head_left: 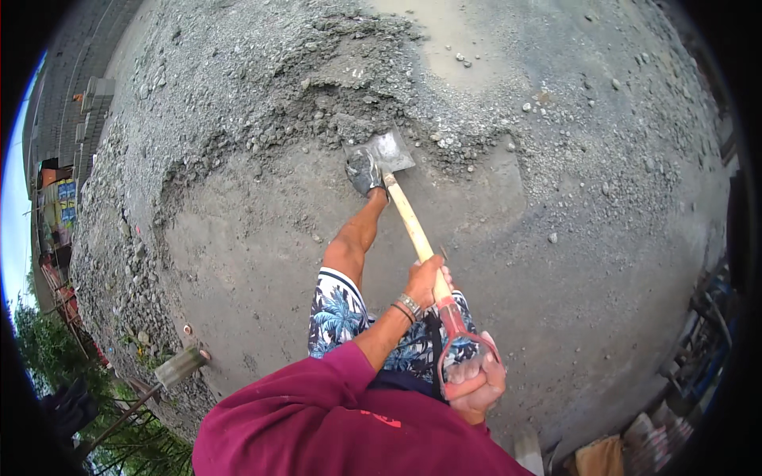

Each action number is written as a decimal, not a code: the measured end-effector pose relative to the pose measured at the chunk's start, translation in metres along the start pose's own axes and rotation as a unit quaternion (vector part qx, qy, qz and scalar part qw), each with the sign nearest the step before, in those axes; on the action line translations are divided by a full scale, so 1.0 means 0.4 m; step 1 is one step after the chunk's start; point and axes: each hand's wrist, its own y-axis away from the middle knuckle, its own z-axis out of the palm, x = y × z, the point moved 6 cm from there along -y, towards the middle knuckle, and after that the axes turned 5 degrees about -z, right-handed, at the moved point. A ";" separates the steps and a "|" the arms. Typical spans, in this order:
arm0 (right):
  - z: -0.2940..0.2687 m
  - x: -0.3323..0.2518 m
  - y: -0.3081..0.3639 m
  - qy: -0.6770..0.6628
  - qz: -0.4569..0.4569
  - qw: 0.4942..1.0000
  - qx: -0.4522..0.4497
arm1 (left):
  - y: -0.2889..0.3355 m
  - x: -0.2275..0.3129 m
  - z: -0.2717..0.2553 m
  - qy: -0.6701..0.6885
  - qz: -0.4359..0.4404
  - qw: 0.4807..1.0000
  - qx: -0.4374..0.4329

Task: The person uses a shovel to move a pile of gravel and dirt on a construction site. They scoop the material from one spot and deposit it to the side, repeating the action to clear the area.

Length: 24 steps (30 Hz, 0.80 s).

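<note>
I hold a shovel (409,213) with a pale wooden shaft, a flat metal blade and a red D-shaped handle. My left hand (427,282), with a watch and a dark band at the wrist, is closed round the lower shaft. At the top end, my right hand (480,381) is closed round the grip of the red handle. The blade (389,151) lies low against the broken edge of a gravel heap (333,111). My foot, in a dark grey shoe (363,170), is right at the blade's left side; whether it presses on the blade I cannot tell.
Loose gravel (230,63) spreads ahead and to the left, and a muddy puddle (464,47) lies beyond. Packed grey ground (254,262) surrounds me. A squarish grey head on a long stick (181,366) is at the lower left. Assorted clutter (702,333) lines the right edge.
</note>
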 end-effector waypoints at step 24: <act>-0.195 0.248 -0.161 0.076 0.013 0.994 0.080 | -0.212 0.093 -0.188 -0.183 0.094 0.978 -0.025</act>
